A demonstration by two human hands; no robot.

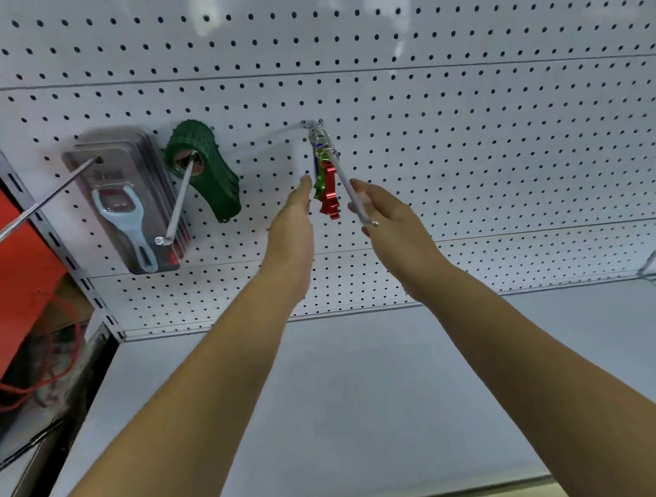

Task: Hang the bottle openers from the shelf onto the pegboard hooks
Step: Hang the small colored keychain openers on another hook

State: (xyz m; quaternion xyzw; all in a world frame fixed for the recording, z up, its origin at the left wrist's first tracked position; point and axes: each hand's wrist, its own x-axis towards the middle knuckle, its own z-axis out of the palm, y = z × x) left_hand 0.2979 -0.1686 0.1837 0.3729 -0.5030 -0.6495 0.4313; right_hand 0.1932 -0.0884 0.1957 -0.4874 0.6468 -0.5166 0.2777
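Left hand [292,232]: fingers straight and pressed together, tips just beside the green edge of the keyring openers [328,195], perhaps brushing it. It holds nothing.

Right hand [392,224]: lies behind the front end of the centre hook [346,182], fingers reaching up along the rod. I cannot tell whether they pinch the rod or only rest against it, because the rod crosses in front of them.

Task items: the red and green keyring openers, with a trace of blue above them, hang in a bunch by their rings at the back of the centre hook, close to the pegboard [470,135]. To my left, carded openers [129,209] sit on one hook and a stack of dark green openers [204,173] on the next. Neither hand carries an opener. The shelf [379,388] runs below my forearms.

Step, as I judge it: the close of hanging on the centre hook. The bunch is on. The right hand seems to steady the rod while the left squares up the bunch or damps its swing.

Next move calls for:
- only a light sideways touch from the left hand, so the rings do not ride forward;
- easing the right hand off the rod without springing it;
- drawing both hands back along the line of the rod, clear of its tip;
- then a look down at the shelf for any opener left to hang, taking it by the ring and threading that over a hook tip.
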